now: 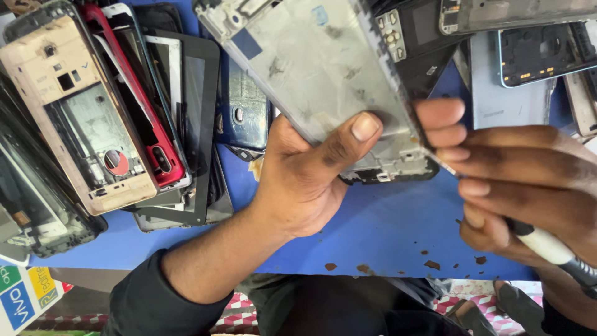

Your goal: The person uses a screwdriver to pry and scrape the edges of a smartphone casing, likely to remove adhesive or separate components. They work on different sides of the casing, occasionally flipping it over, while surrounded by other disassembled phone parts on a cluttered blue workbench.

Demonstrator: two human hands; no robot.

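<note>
Your left hand (305,180) grips a phone frame (323,74) above the blue surface (373,230); your right hand (528,186) grips a tool (553,249) at its edge.

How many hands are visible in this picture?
2. The left hand holds the grey phone frame from below, thumb on its face. The right hand pinches the frame's right edge and holds a white-handled tool. No other hands show.
</note>
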